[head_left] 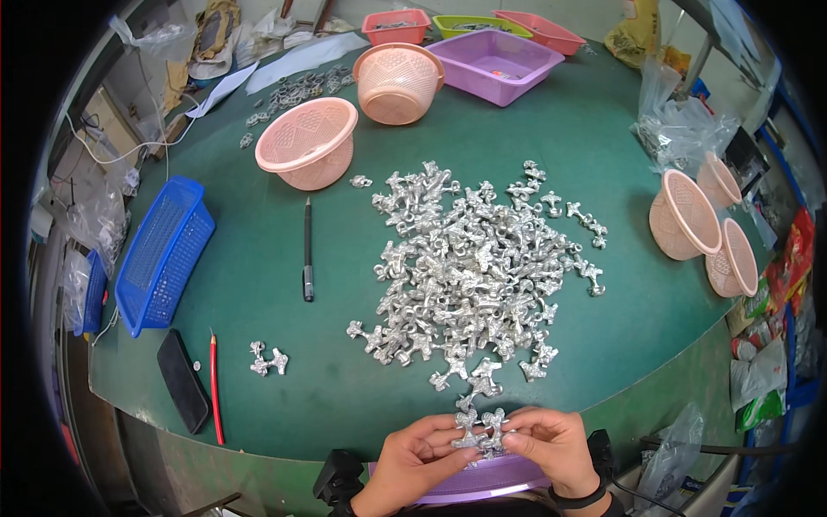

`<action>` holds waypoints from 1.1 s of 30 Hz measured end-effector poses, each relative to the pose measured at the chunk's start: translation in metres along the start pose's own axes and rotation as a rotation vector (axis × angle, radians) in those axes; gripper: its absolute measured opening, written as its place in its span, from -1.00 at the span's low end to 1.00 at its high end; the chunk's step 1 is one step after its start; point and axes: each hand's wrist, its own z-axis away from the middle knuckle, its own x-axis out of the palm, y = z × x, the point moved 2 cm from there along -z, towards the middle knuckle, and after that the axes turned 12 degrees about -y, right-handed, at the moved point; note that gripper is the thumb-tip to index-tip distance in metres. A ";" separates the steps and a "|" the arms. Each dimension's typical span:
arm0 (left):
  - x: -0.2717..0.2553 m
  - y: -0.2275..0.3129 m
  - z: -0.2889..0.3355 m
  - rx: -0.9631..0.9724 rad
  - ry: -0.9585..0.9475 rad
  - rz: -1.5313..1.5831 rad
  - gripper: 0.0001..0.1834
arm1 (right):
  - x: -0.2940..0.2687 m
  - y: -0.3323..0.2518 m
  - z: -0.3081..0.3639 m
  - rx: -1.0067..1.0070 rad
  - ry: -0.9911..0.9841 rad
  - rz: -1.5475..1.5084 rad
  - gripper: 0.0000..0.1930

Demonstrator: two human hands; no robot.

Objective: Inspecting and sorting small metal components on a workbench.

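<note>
At the table's near edge, my left hand [417, 458] and my right hand [551, 446] are both closed on small silver metal castings [468, 424], held between thumbs and fingers. Two knobbly, figure-like pieces stand up side by side there; whether they are joined is hard to see. Just beneath my hands is a purple plastic basket [482, 481], partly covered by them. A big heap of the same silver castings [474, 267] lies in front of me, its nearest pieces just beyond my fingertips. A few castings [269, 358] lie apart on the left.
On the green table [258, 258] at left lie a black phone [183, 379], a red pencil [215, 388], a dark pen [308, 250] and a blue basket [165, 254]. Pink baskets [310, 142] and a purple tray [495, 65] stand at the back; more pink baskets [685, 215] at right.
</note>
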 end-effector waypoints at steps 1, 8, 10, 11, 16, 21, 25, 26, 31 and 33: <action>0.000 0.000 0.000 -0.006 -0.007 -0.008 -0.68 | 0.000 0.001 0.002 0.036 -0.002 0.005 -0.83; 0.001 0.001 0.002 -0.021 -0.024 0.007 -0.64 | 0.000 0.000 0.003 0.040 -0.032 0.077 -0.81; 0.001 0.002 0.002 -0.019 -0.029 0.012 -0.66 | -0.001 -0.002 0.003 0.031 -0.053 0.082 -0.81; 0.003 0.002 0.003 -0.016 -0.034 0.016 -0.68 | -0.001 -0.004 0.004 0.019 -0.075 0.088 -0.81; -0.002 -0.004 0.002 0.006 -0.008 0.108 -0.75 | 0.001 -0.010 0.002 0.046 -0.035 0.088 -0.83; -0.004 -0.004 0.003 0.026 0.001 0.120 -0.66 | -0.002 -0.008 0.003 0.036 -0.098 0.092 -0.81; -0.004 -0.004 0.001 0.026 -0.005 0.149 -0.55 | -0.001 -0.008 0.003 0.052 -0.057 0.089 -0.84; -0.004 -0.003 0.001 0.008 -0.004 0.160 -0.53 | -0.001 -0.008 0.002 0.057 -0.012 0.081 -0.85; -0.003 0.001 -0.001 0.004 -0.016 0.195 -0.53 | -0.005 -0.007 0.003 0.057 -0.064 0.099 -0.84; -0.003 0.002 -0.002 -0.003 -0.023 0.206 -0.53 | -0.006 -0.005 0.003 0.055 -0.117 0.118 -0.81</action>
